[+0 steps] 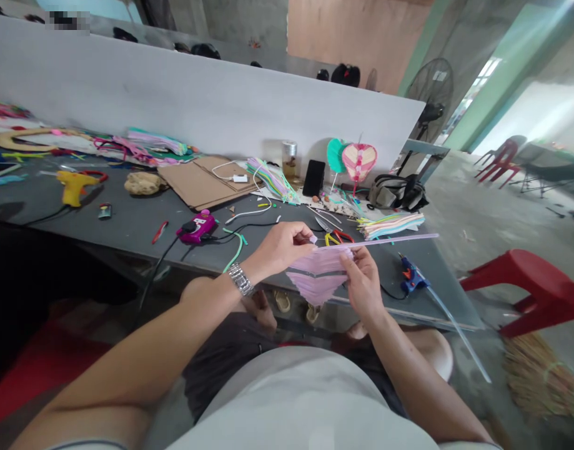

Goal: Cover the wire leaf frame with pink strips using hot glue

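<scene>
My left hand [283, 247], with a metal watch on its wrist, pinches the upper left end of a pink panel of glued straws [317, 281] shaped like a downward triangle. My right hand [363, 282] grips the panel's right side, thumb and fingers closed on it. A long pink straw [390, 239] lies along the panel's top edge and sticks out far to the right. Both hands hold the piece above my lap, just in front of the grey table's [137, 219] near edge.
On the table lie a purple glue gun [196, 227], a blue glue gun [411, 276], a yellow glue gun [74, 185], scissors [336, 235], straw bundles [392, 224], cardboard [205, 181], a phone [313, 178] and a jar [289, 159]. A red plastic chair [525, 287] stands right; a fan [430, 87] stands behind.
</scene>
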The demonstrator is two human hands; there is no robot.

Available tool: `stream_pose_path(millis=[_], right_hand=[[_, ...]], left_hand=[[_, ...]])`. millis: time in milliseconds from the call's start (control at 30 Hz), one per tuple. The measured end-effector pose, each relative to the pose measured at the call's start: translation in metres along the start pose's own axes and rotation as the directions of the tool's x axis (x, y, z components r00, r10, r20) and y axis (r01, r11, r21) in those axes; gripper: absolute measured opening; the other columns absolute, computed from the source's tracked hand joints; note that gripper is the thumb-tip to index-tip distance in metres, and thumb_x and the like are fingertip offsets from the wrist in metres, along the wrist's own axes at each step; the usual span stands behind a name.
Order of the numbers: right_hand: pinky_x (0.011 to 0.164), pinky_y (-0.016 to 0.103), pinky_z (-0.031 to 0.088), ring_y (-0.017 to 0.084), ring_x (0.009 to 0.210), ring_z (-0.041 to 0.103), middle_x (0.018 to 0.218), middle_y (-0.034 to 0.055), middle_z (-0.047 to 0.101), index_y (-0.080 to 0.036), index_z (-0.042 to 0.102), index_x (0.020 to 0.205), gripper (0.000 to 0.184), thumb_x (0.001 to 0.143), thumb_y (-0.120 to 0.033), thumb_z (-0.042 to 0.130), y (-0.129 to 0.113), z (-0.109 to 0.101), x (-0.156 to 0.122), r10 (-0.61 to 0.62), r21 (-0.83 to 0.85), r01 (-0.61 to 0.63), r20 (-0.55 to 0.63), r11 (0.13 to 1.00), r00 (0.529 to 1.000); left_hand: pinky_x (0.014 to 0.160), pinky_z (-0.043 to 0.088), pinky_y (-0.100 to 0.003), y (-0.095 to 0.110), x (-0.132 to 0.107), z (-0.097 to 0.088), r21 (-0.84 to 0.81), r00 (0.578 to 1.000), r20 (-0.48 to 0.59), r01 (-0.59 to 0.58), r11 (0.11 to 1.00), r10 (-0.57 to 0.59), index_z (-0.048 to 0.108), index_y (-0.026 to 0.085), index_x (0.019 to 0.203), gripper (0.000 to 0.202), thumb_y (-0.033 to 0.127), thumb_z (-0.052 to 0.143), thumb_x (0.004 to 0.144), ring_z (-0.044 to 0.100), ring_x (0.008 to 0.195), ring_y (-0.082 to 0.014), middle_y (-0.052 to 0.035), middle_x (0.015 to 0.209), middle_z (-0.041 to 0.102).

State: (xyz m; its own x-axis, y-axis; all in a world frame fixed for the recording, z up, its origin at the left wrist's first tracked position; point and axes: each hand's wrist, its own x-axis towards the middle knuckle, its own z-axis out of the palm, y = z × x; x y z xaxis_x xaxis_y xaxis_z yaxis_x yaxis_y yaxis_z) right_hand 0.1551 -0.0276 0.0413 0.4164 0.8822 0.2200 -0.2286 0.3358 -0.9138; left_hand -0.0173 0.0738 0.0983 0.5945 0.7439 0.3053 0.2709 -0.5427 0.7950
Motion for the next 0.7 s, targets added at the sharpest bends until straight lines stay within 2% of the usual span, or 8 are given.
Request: stream_pose_path(millis=[133, 333, 467, 567, 700], right_hand=[[0.073, 0.029, 0.050, 0.015, 0.075, 0.062, 0.086, 0.0000, 0.071, -0.023, 0.068, 0.093, 0.029, 0.078, -0.043, 0.082, 0.005, -0.004, 0.004, -0.023, -0.022, 0.022, -0.060, 1.000, 0.998], [0.066, 0.027, 0.048, 0.013, 0.063, 0.054, 0.073, -0.0036, 0.064, -0.022, 0.063, 0.080, 0.033, 0.071, -0.045, 0.084, 0.027, -0.010, 0.003, 0.077, 0.008, -0.077, -0.095, 0.997, 0.992], [0.065, 0.028, 0.047, 0.013, 0.062, 0.053, 0.070, -0.0046, 0.061, -0.022, 0.059, 0.078, 0.037, 0.073, -0.051, 0.082, 0.039, -0.014, 0.001, 0.118, -0.020, -0.122, -0.137, 0.992, 0.984], [0.065, 0.029, 0.046, 0.014, 0.062, 0.054, 0.068, -0.0037, 0.062, -0.021, 0.062, 0.078, 0.039, 0.074, -0.056, 0.079, 0.045, -0.017, 0.006, 0.107, -0.075, -0.125, -0.208, 0.989, 0.972], [0.062, 0.028, 0.044, 0.013, 0.061, 0.052, 0.066, -0.0034, 0.063, -0.020, 0.066, 0.076, 0.039, 0.067, -0.053, 0.084, 0.048, -0.024, 0.018, 0.123, -0.083, -0.149, -0.253, 0.985, 0.960]], left_hand=[[0.062, 0.044, -0.024, -0.011, -0.003, 0.003, -0.029, 0.999, 0.023, 0.038, 0.999, -0.038, 0.071, 0.015, 0.083, 0.015, 0.028, 0.072, 0.076, 0.061, 0.067, -0.0141, -0.0025, 0.074, 0.071], [0.063, 0.044, -0.025, -0.032, -0.003, 0.018, -0.006, 0.990, 0.071, 0.124, 0.992, -0.123, 0.072, 0.015, 0.083, 0.016, 0.027, 0.073, 0.072, 0.063, 0.069, -0.0160, -0.0033, 0.075, 0.073], [0.062, 0.043, -0.025, -0.045, 0.000, 0.029, -0.002, 0.981, 0.110, 0.161, 0.987, -0.159, 0.072, 0.015, 0.083, 0.015, 0.027, 0.072, 0.073, 0.062, 0.068, -0.0155, -0.0025, 0.073, 0.072], [0.062, 0.043, -0.025, -0.051, 0.003, 0.033, 0.000, 0.977, 0.124, 0.177, 0.984, -0.176, 0.072, 0.015, 0.084, 0.016, 0.026, 0.072, 0.072, 0.062, 0.066, -0.0148, -0.0020, 0.073, 0.071], [0.062, 0.044, -0.026, -0.052, 0.006, 0.035, -0.013, 0.970, 0.141, 0.204, 0.979, -0.200, 0.072, 0.016, 0.083, 0.016, 0.025, 0.074, 0.070, 0.062, 0.066, -0.0147, -0.0023, 0.073, 0.072]])
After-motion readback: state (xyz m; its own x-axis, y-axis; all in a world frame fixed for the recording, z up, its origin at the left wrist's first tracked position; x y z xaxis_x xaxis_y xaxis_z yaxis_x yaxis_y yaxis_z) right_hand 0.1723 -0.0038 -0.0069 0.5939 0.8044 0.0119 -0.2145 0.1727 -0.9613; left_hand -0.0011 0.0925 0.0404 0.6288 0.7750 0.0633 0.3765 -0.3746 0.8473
